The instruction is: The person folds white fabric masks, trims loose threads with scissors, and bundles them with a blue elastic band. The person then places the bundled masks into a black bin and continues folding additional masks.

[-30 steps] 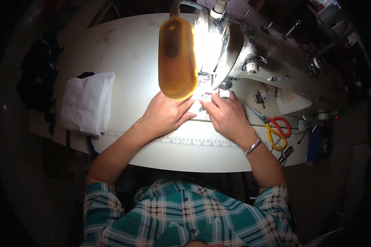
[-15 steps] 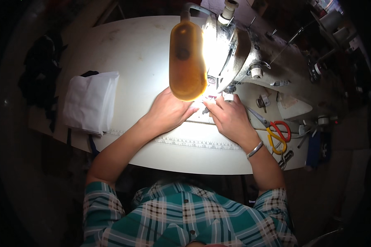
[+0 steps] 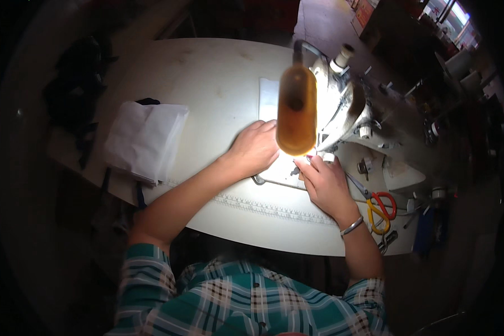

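Note:
My left hand lies palm down beside the lit sewing area, its fingers fairly flat; the amber lamp shade covers the fingertips. Just beyond it, a flat white piece, probably cloth, shows on the table. My right hand, with a silver bangle on its wrist, is close to the needle area of a sewing machine. Its thumb and index finger are drawn together near the machine bed. Glare hides what lies between them.
A folded stack of white cloth sits on the left of the table. Scissors with red and yellow handles lie right of my right hand. A printed ruler scale runs along the front. Dark cloth is heaped at far left.
The whole view has shifted, so the lamp and machine appear farther right and lower. The flat white piece now shows left of the lamp. My left thumb is no longer visible.

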{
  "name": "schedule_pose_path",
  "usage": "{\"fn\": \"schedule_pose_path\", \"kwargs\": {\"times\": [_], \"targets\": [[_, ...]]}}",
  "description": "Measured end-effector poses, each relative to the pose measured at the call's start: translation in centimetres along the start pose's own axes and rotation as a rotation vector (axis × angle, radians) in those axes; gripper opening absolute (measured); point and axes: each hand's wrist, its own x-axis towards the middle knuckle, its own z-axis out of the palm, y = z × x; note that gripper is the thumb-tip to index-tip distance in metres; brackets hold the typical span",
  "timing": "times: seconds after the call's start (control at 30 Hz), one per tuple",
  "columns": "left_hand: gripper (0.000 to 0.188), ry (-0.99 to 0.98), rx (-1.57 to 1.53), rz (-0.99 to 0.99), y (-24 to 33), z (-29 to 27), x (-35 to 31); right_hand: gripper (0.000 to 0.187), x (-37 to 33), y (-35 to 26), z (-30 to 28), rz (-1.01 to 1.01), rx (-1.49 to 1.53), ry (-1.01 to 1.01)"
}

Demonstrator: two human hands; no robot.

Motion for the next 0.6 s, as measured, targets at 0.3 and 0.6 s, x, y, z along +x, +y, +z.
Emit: {"fn": "schedule_pose_path", "kwargs": {"times": [0.3,0.6], "targets": [[0.037,-0.138,-0.142,-0.266,-1.4,0.1,2.3,0.027,0.3,-0.4,0.0,0.002,0.025,0.024],[0.057,-0.205,0.435,-0.298,0.3,-1.5,-1.0,0.025,0.2,-1.4,-0.4,-0.002,0.054,0.094]]}}
